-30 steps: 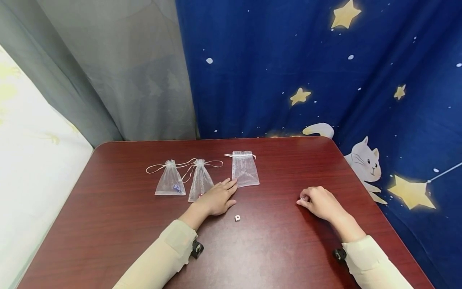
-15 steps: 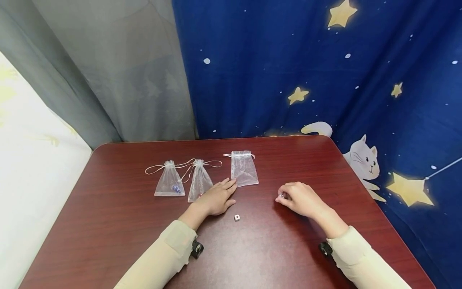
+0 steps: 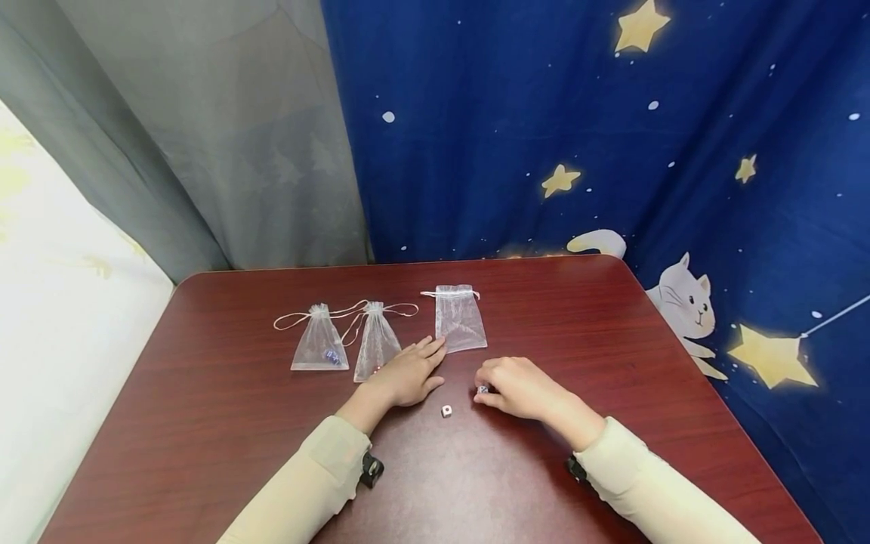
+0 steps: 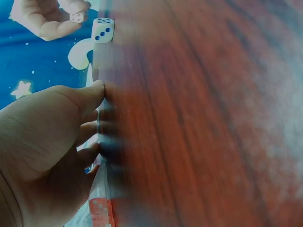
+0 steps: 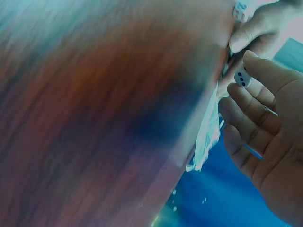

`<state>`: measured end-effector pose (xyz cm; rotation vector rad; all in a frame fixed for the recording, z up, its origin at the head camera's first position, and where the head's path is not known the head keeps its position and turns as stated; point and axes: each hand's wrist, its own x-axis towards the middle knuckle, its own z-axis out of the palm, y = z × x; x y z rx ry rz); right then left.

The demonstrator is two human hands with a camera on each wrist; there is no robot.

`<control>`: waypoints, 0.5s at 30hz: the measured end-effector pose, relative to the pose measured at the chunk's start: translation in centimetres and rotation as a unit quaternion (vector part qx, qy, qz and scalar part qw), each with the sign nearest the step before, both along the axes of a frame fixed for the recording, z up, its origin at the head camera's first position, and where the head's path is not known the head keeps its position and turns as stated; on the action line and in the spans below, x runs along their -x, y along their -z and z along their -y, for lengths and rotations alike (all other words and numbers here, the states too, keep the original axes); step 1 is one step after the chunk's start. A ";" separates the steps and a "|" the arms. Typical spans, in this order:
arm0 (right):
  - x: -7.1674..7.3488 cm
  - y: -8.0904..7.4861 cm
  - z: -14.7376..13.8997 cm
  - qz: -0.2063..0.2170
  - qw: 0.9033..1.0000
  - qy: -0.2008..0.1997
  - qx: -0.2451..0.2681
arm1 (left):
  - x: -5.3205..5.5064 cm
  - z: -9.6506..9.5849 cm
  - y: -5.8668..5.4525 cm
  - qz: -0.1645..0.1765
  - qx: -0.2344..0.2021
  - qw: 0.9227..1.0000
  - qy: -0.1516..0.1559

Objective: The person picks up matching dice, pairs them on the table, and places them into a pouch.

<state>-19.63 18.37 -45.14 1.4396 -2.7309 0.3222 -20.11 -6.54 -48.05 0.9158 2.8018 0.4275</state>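
My left hand [image 3: 404, 374] rests on the table with straight, slightly spread fingers. Its fingertips are at the lower left corner of a flat organza drawstring bag [image 3: 461, 321], and its wrist overlaps a second, cinched organza bag [image 3: 377, 340]. Between thumb and fingers my right hand [image 3: 519, 387] pinches a white die [image 5: 243, 77] with dark pips, close over the table. A second white die [image 3: 446, 411] lies between the hands; the left wrist view shows blue pips on its near face. Something red [image 4: 101, 212] shows inside the cinched bag beside my left hand.
A third organza bag [image 3: 314, 344], cinched, lies at the left with blue dice [image 3: 332, 357] inside. Cord loops spread from the cinched necks. The dark red table [image 3: 224, 423] ends at a far edge before grey and blue curtains [image 3: 476, 136].
My right hand has moved left across the table with the pinched die, from the right side to near the loose die. The left hand and the bags have stayed put.
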 end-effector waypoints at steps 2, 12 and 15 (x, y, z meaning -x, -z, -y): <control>-0.2 0.3 0.6 0.000 1.000 -0.009 -0.014 | 0.0 0.0 0.1 -0.001 0.000 1.000 0.000; -0.8 1.3 2.3 0.009 0.999 -0.027 -0.043 | -0.1 0.1 -0.1 0.001 -0.005 1.000 -0.001; -0.9 1.4 2.4 0.009 0.999 -0.027 -0.046 | -0.1 0.1 -0.2 0.004 -0.007 1.000 -0.002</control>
